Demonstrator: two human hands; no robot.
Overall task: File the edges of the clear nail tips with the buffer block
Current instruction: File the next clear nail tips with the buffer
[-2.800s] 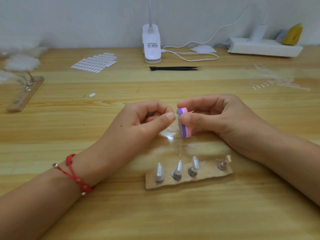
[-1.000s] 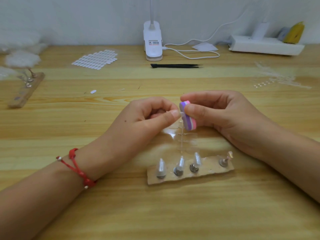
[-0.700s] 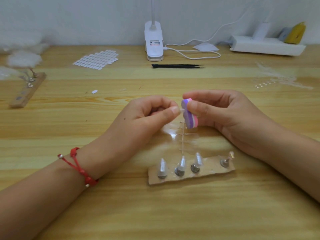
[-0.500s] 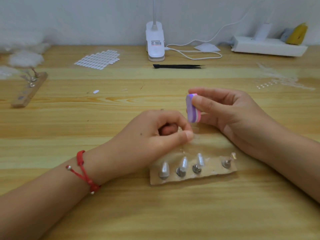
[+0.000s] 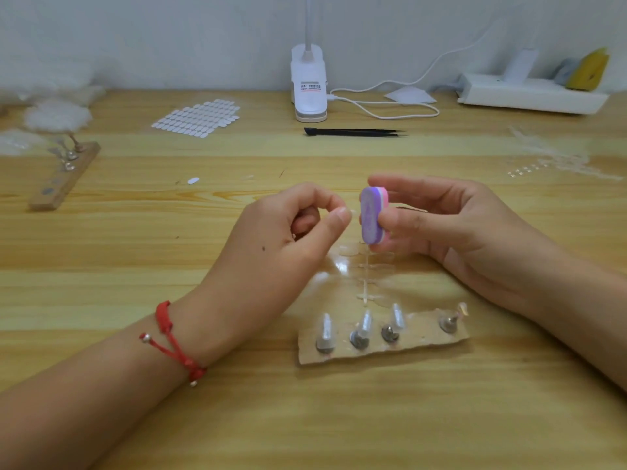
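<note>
Upright oval buffer block point(image 5: 372, 215), purple-faced, pink-backed

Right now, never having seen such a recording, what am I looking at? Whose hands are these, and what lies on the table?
No machine here: a person wears a camera on the head, looking down at their hands. The right hand holds a purple and pink buffer block. The left hand pinches thumb to forefinger; whether a clear tip sits between is too small to see. On the table lie a strip of clear nail tips, a cardboard stand with pegs, black tweezers and a lamp base.
</note>
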